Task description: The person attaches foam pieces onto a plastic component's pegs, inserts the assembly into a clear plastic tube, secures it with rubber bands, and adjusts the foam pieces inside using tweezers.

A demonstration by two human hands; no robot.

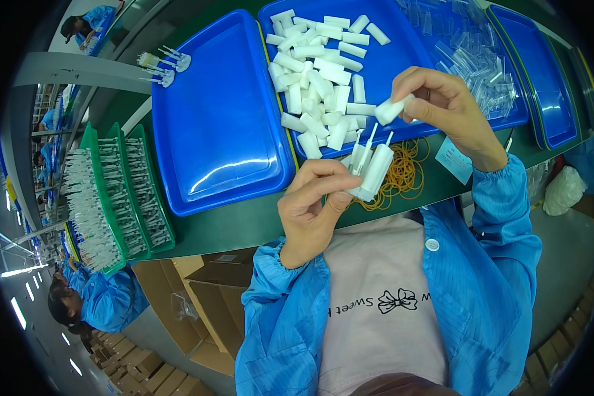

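In front of my chest, my left hand (pixel 315 208) pinches the base of a small white plastic part with thin upright pins (pixel 359 158). A white sleeve (pixel 378 173) sits around one of its pins, whose tip sticks out above. My right hand (pixel 445 109) is closed on a loose white sleeve (pixel 391 111), held just above the pin tips and apart from them. Behind both hands, a pile of similar white sleeves (pixel 320 72) lies in a blue tray (pixel 393 66). Yellowish rubber bands (pixel 406 173) lie in a heap beneath my left hand's part.
Another blue tray (pixel 221 119) lies left, with several pinned white parts (pixel 168 66) at its far left corner. Green racks (pixel 115 198) of white pieces stand at the far left. Clear plastic tubes (pixel 488 82) fill a blue tray at right. A light blue card (pixel 453 160) lies on the table.
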